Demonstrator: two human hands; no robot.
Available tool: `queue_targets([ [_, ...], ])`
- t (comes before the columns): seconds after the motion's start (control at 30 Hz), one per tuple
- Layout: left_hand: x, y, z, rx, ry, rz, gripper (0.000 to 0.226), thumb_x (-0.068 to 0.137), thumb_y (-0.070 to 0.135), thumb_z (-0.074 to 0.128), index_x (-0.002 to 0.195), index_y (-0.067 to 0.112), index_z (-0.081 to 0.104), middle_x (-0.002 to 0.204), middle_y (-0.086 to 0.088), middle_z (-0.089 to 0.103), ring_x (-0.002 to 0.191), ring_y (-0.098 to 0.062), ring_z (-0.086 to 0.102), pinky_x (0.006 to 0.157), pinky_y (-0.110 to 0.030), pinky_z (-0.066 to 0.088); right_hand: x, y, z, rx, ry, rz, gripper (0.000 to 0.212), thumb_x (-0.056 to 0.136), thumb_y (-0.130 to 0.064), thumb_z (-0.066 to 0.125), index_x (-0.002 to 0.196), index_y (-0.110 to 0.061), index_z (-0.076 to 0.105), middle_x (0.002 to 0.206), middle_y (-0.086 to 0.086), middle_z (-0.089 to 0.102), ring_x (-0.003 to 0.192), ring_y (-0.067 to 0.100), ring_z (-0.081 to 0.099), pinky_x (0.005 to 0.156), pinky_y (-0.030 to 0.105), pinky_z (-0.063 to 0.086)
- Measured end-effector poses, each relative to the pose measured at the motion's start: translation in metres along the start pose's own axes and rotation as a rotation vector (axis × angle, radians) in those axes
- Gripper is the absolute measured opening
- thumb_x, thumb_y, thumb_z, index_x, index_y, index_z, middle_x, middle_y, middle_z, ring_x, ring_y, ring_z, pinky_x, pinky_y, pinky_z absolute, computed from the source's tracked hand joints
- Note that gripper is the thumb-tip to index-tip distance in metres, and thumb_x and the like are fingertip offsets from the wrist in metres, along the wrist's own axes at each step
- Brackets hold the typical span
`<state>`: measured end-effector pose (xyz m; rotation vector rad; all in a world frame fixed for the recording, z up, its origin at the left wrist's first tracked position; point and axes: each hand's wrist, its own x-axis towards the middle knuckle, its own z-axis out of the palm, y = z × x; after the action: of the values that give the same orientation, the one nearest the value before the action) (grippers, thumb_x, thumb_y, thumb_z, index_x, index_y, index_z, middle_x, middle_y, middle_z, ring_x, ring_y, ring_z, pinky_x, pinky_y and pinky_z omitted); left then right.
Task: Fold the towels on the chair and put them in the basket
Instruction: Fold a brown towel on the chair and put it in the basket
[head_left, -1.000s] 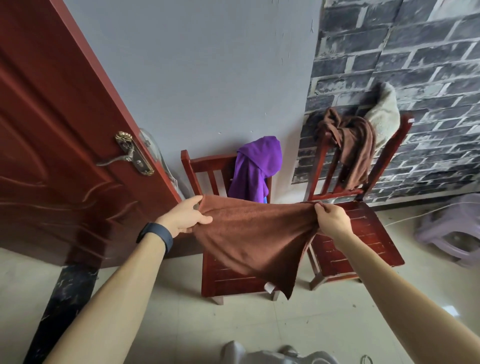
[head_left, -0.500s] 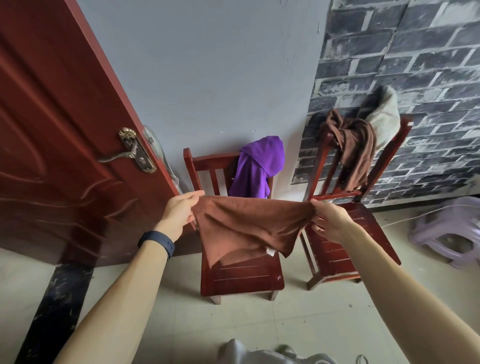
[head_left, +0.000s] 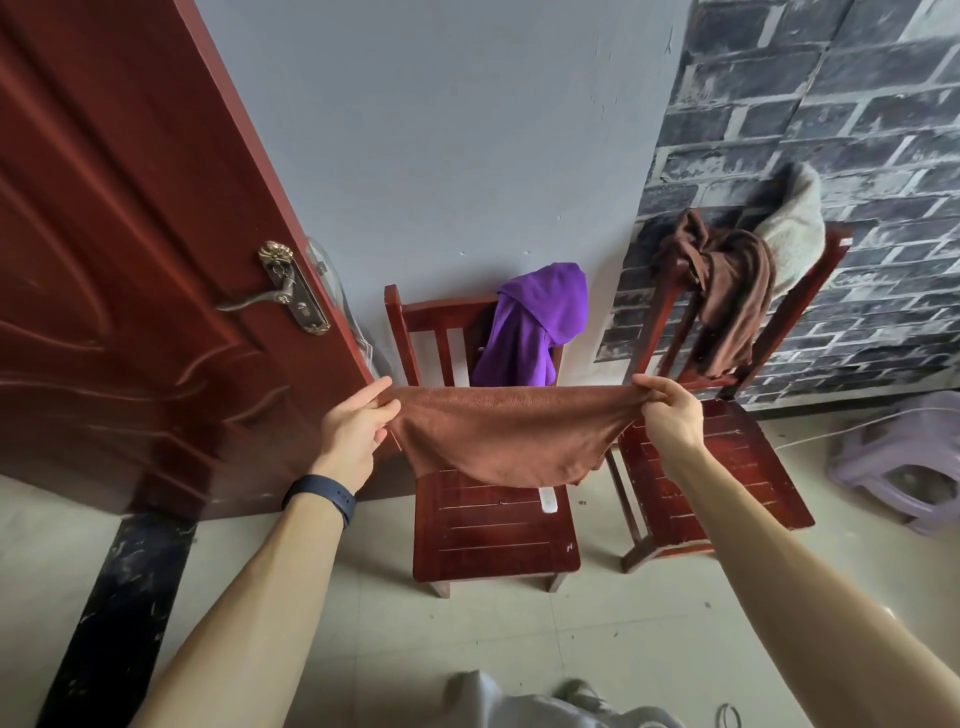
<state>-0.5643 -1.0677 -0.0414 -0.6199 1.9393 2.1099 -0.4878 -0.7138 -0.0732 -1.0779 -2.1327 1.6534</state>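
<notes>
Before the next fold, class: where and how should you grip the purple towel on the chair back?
Pinch the purple towel at its rounded top, where it caps a corner of the chair back, coming from above: it hangs loose, so lifting should free it.

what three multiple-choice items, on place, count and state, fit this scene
1. The purple towel hangs on: A chair by the door B door handle C floor
2. Wooden chairs in view: A one B two C three
3. The held brown towel is: A on a seat B stretched between both hands C in a basket
1 A, it drapes that chair's back. 2 B, a second chair stands by the brick wall. 3 B, left hand and right hand pinch its top corners.
</notes>
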Motion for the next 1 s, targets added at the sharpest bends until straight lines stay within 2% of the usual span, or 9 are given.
queue_targets([
  [0.1, 0.002, -0.003, -0.008, -0.037, -0.042, -0.046, 0.037, 0.084, 0.001, 0.071, 0.116, 0.019, 0.073, 0.120, 0.000, 0.066, 0.114, -0.015, 0.059, 0.102, -0.031, 0.044, -0.006, 0.004, 0.004, -0.093, -0.080, -0.068, 0.045, 0.083, 0.005, 0.058, 0.118, -0.019, 0.071, 0.093, 0.001, 0.070, 0.053, 0.003, 0.059, 0.053, 0.017, 0.050],
  [0.23, 0.005, -0.017, -0.022, -0.028, 0.001, -0.019, 0.029, 0.085, 0.008, 0.075, 0.113, 0.013, 0.074, 0.112, -0.002, 0.072, 0.111, -0.015, 0.064, 0.103, -0.032, 0.047, -0.014, 0.012, 0.007, -0.340, -0.080, -0.183, 0.039, 0.088, -0.005, 0.064, 0.123, -0.023, 0.071, 0.101, -0.004, 0.070, 0.085, 0.010, 0.063, 0.084, 0.018, 0.046],
  [0.4, 0.006, -0.062, -0.041, 0.082, 0.042, -0.077, 0.042, 0.083, -0.003, 0.072, 0.122, 0.013, 0.070, 0.113, -0.007, 0.066, 0.074, -0.008, 0.056, 0.071, -0.017, 0.048, -0.032, 0.043, 0.015, -0.455, -0.096, -0.251, 0.036, 0.091, -0.002, 0.059, 0.120, -0.018, 0.073, 0.109, 0.004, 0.075, 0.096, 0.017, 0.068, 0.094, 0.018, 0.044],
  [0.53, -0.002, -0.096, -0.059, 0.108, 0.005, -0.149, 0.051, 0.081, -0.008, 0.071, 0.123, 0.020, 0.070, 0.118, -0.003, 0.061, 0.095, -0.010, 0.063, 0.089, -0.026, 0.051, -0.053, 0.072, 0.015, -0.532, -0.130, -0.221, 0.035, 0.092, -0.002, 0.059, 0.121, -0.018, 0.072, 0.110, 0.004, 0.074, 0.100, 0.022, 0.068, 0.098, 0.026, 0.046],
  [0.6, -0.007, -0.112, -0.070, 0.303, -0.028, -0.108, 0.047, 0.080, -0.004, 0.073, 0.119, 0.022, 0.072, 0.113, -0.004, 0.068, 0.097, -0.014, 0.065, 0.095, -0.025, 0.049, -0.064, 0.091, 0.014, -0.580, -0.165, -0.205, 0.035, 0.093, -0.003, 0.058, 0.121, -0.019, 0.072, 0.110, 0.003, 0.073, 0.097, 0.025, 0.070, 0.096, 0.032, 0.051],
  [0.67, -0.010, -0.127, -0.081, 0.631, -0.086, -0.018, 0.036, 0.081, 0.004, 0.075, 0.114, 0.019, 0.074, 0.109, -0.006, 0.074, 0.099, -0.018, 0.067, 0.087, -0.019, 0.046, -0.073, 0.108, 0.012, -0.657, -0.179, -0.214, 0.034, 0.090, -0.002, 0.060, 0.117, -0.018, 0.073, 0.109, 0.005, 0.073, 0.095, 0.030, 0.070, 0.091, 0.036, 0.052],
  [0.77, -0.009, -0.141, -0.091, 1.043, -0.122, 0.167, 0.021, 0.087, 0.017, 0.071, 0.108, 0.016, 0.077, 0.104, -0.005, 0.073, 0.097, -0.025, 0.067, 0.083, -0.028, 0.049, -0.082, 0.125, 0.009, -0.755, -0.173, -0.263, 0.030, 0.083, 0.002, 0.065, 0.107, -0.012, 0.076, 0.100, 0.011, 0.075, 0.091, 0.034, 0.068, 0.086, 0.035, 0.051],
  [0.87, 0.002, -0.149, -0.091, 1.287, -0.157, 0.258, 0.018, 0.096, 0.025, 0.059, 0.106, 0.019, 0.073, 0.106, -0.004, 0.063, 0.096, -0.032, 0.063, 0.075, -0.038, 0.052, -0.075, 0.134, 0.014, -0.810, -0.204, -0.229, 0.025, 0.079, -0.003, 0.069, 0.100, -0.014, 0.078, 0.094, 0.010, 0.075, 0.086, 0.032, 0.070, 0.082, 0.032, 0.052],
  [1.0, 0.038, -0.153, -0.077, 1.541, -0.196, 0.339, 0.024, 0.102, 0.027, 0.044, 0.106, 0.020, 0.066, 0.111, -0.002, 0.056, 0.092, -0.034, 0.064, 0.066, -0.038, 0.050, -0.041, 0.140, 0.035, -0.868, -0.269, -0.159, 0.023, 0.082, -0.012, 0.068, 0.101, -0.019, 0.079, 0.097, 0.007, 0.074, 0.091, 0.030, 0.068, 0.083, 0.034, 0.051],
])
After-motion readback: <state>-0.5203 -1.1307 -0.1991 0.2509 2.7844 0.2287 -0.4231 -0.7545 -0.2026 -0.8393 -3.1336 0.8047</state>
